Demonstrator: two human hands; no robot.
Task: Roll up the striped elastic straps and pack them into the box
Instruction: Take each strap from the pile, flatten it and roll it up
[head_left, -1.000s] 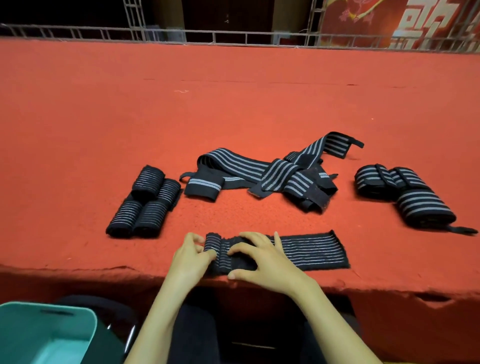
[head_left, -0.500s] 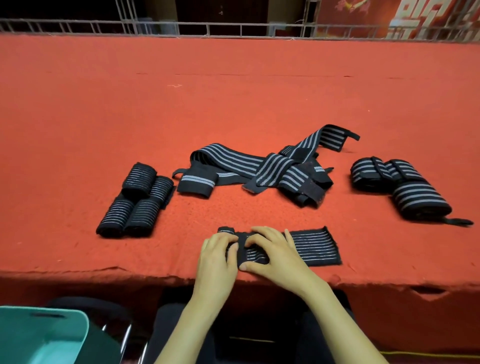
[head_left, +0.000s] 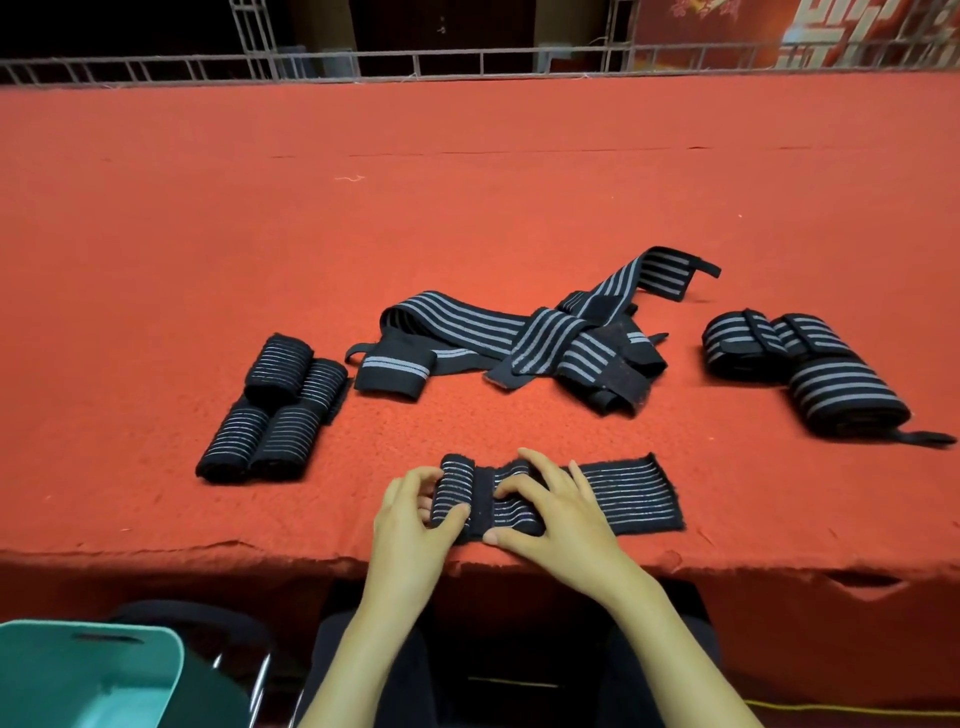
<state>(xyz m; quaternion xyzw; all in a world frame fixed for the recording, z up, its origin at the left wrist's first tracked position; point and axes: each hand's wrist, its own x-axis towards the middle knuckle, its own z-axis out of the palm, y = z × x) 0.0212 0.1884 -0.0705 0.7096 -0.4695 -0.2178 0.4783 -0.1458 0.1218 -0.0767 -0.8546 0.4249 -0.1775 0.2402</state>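
A black strap with thin grey stripes (head_left: 628, 496) lies flat near the table's front edge, its left end wound into a small roll (head_left: 457, 486). My left hand (head_left: 410, 525) curls around that roll from the left. My right hand (head_left: 556, 514) grips the strap just right of the roll, fingers on top and thumb at the near edge. A teal box (head_left: 88, 675) stands below the table at the lower left.
Several rolled straps (head_left: 275, 410) lie in a group at the left. A tangle of unrolled wide-striped straps (head_left: 524, 338) fills the middle. Larger rolls (head_left: 800, 369) rest at the right. The red table (head_left: 467, 182) has a frayed front edge; a metal railing runs behind.
The roll has grown and moved rightward along the strap, leaving a shorter flat length. Both hands followed it to the right.
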